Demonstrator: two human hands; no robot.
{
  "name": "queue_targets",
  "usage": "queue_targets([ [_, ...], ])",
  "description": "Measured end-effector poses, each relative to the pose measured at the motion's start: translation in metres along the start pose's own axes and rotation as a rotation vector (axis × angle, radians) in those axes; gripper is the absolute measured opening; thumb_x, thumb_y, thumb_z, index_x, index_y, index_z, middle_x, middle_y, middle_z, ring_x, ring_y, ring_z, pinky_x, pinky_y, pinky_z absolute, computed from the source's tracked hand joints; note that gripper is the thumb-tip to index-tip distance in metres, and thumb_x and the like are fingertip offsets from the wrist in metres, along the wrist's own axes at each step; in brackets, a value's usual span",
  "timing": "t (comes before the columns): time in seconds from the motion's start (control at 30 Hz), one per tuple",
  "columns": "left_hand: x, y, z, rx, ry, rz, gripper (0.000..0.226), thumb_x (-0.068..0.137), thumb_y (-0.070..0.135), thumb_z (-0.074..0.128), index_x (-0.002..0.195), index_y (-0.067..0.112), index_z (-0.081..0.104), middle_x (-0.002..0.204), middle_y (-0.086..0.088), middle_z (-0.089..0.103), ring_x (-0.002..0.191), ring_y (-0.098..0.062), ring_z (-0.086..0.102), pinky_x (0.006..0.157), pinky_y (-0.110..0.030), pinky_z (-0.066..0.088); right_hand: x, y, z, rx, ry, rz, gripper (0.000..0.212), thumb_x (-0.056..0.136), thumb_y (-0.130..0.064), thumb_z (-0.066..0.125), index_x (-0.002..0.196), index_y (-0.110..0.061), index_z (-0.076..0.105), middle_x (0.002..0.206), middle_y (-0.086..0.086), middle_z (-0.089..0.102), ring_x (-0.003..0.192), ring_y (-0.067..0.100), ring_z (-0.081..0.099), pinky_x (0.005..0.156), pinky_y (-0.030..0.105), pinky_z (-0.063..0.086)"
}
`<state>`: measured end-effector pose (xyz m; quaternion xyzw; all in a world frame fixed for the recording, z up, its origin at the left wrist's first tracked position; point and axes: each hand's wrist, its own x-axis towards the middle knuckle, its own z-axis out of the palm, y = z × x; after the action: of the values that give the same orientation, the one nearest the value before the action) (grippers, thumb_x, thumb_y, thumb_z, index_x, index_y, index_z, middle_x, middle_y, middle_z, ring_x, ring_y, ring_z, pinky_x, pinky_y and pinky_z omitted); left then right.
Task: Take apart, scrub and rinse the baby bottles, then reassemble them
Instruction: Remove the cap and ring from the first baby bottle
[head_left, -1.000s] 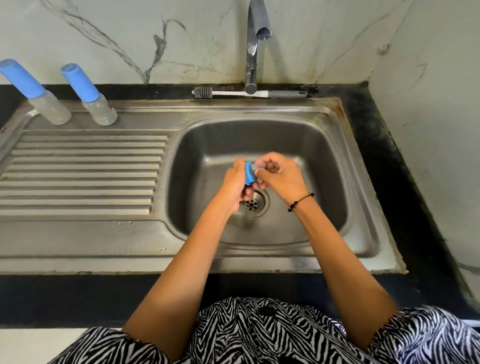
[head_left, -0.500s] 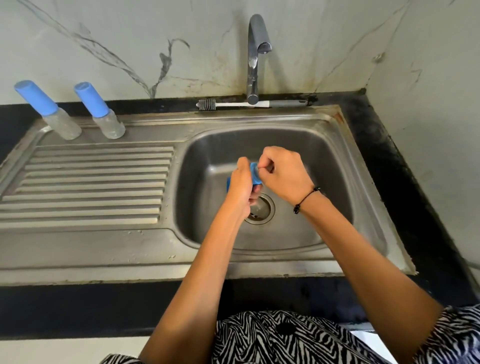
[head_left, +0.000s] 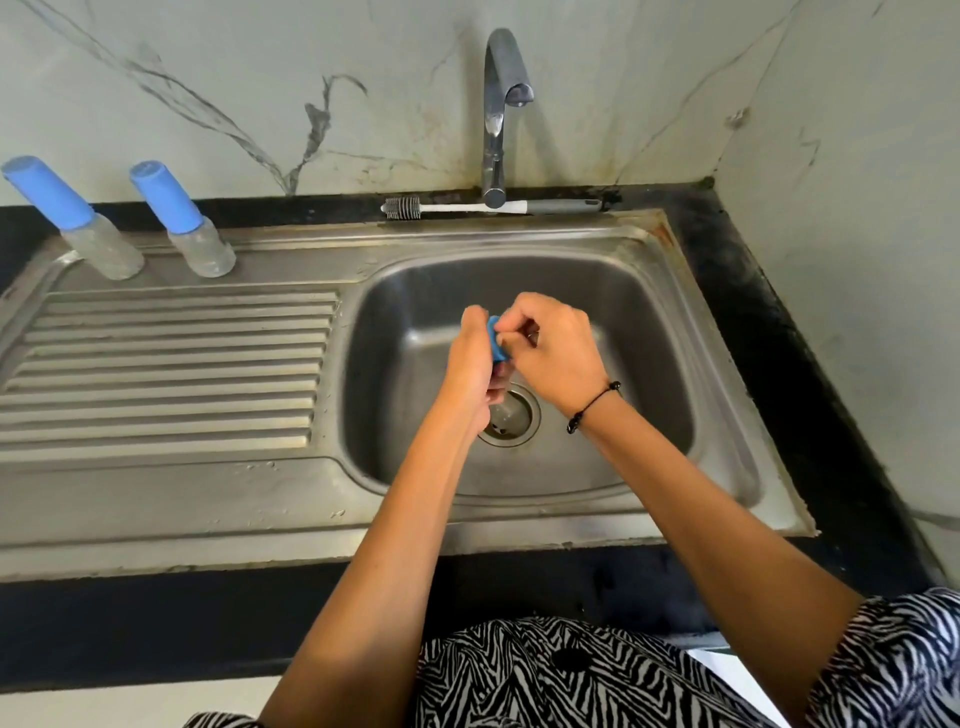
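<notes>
Over the sink basin (head_left: 649, 322), her left hand (head_left: 475, 364) is gripping a blue bottle part (head_left: 497, 340) while her right hand (head_left: 556, 345) is pinching at it. Two blue-capped clear bottles (head_left: 179, 221) are standing on the drainboard (head_left: 166, 374).

- The small blue plastic bottle part (head_left: 497, 340) is mostly covered by both hands; its shape cannot be told.
- The round steel drain (head_left: 511, 415) is partly hidden behind the left hand (head_left: 475, 364).
- The right hand's (head_left: 558, 348) fingertips curl out of sight.
</notes>
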<state>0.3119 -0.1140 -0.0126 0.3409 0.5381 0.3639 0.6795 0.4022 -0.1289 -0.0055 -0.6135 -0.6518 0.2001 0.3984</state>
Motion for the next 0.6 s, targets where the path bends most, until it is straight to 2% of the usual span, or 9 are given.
queue_targets([
  [0.1,0.001,0.002,-0.001,-0.087,-0.063,0.022,0.039,0.095,0.034,0.029,0.060,0.017,0.036,0.043,0.003,0.031,0.040,-0.010,0.019,0.041,-0.024,0.013,-0.003,-0.005,-0.003,0.222,0.025,0.178,0.014,0.078,0.003,0.063,0.072,-0.010,0.064,0.077,-0.001,0.065,0.066,0.014,0.063,0.072,0.030,0.054],
  [0.2,0.003,0.003,-0.005,-0.125,-0.085,0.020,0.039,0.096,0.040,0.038,0.065,0.016,0.043,0.043,0.004,0.035,0.038,-0.008,0.023,0.040,-0.023,0.016,-0.005,-0.007,-0.003,0.256,0.053,0.222,0.010,0.080,0.003,0.063,0.078,-0.006,0.066,0.092,0.002,0.059,0.072,0.011,0.062,0.073,0.018,0.052],
  [0.27,0.003,0.003,-0.006,-0.142,-0.088,0.012,0.033,0.095,0.039,0.044,0.075,0.014,0.047,0.043,0.003,0.038,0.036,-0.007,0.025,0.037,-0.020,0.019,-0.003,-0.007,-0.003,0.242,0.068,0.250,0.014,0.080,0.005,0.062,0.077,-0.009,0.064,0.095,0.007,0.059,0.076,0.020,0.063,0.074,0.023,0.054],
  [0.33,0.003,0.001,-0.006,-0.166,-0.099,0.014,0.029,0.095,0.037,0.048,0.080,0.013,0.049,0.044,0.002,0.040,0.034,-0.006,0.027,0.036,-0.019,0.020,-0.001,-0.007,-0.003,0.242,0.084,0.275,0.017,0.079,0.005,0.060,0.076,-0.011,0.063,0.081,0.004,0.064,0.073,0.021,0.064,0.075,0.032,0.055],
  [0.4,0.003,-0.001,-0.006,-0.168,-0.115,0.028,0.029,0.095,0.036,0.051,0.076,0.014,0.048,0.046,0.001,0.040,0.035,-0.006,0.028,0.036,-0.019,0.021,-0.002,-0.008,-0.002,0.239,0.111,0.298,0.017,0.078,0.005,0.061,0.078,-0.012,0.063,0.072,-0.005,0.063,0.069,0.013,0.061,0.074,0.029,0.055],
  [0.5,0.005,-0.002,-0.008,-0.187,-0.136,0.038,0.029,0.094,0.034,0.053,0.073,0.014,0.050,0.051,-0.001,0.039,0.038,-0.007,0.030,0.037,-0.019,0.020,-0.003,-0.007,0.000,0.271,0.148,0.358,0.019,0.078,0.003,0.061,0.078,-0.017,0.064,0.070,-0.011,0.062,0.063,0.000,0.059,0.072,0.022,0.053],
  [0.6,0.010,-0.003,-0.010,-0.226,-0.118,0.031,0.024,0.092,0.032,0.057,0.079,0.012,0.053,0.055,-0.001,0.044,0.042,-0.008,0.033,0.037,-0.018,0.023,-0.002,-0.009,0.002,0.330,0.090,0.389,0.020,0.081,0.000,0.054,0.086,-0.016,0.064,0.076,-0.005,0.067,0.064,0.001,0.062,0.073,0.023,0.052],
])
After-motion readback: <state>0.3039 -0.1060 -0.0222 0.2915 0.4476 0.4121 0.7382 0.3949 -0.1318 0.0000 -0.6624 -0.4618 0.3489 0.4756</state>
